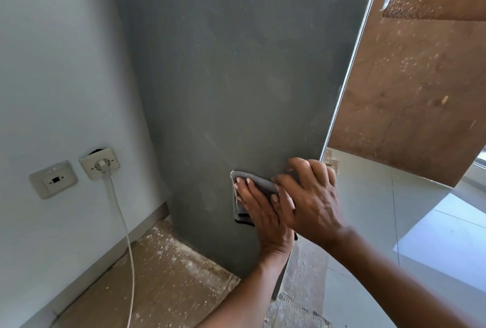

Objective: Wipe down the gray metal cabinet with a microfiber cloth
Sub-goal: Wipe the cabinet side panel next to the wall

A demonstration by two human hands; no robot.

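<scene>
Low on the dusty, smudged gray metal cabinet (236,64), toward five o'clock, the left hand (259,212) lies flat and open on the gray microfiber cloth (252,191), the right hand (313,196) overlapping it, fingers seemingly spread, hiding most of the black-edged cloth.

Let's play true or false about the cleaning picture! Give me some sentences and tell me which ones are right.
1. Both hands press the gray microfiber cloth against the gray metal cabinet. True.
2. The left hand lies on top of the right hand. False: the right hand overlaps the left.
3. A white cord is plugged into the white wall socket. True.
4. The cloth is up near the top of the cabinet side. False: it is low on the panel, near the front edge.
5. The floor beside the cabinet is covered by brown speckled cardboard. True.
</scene>
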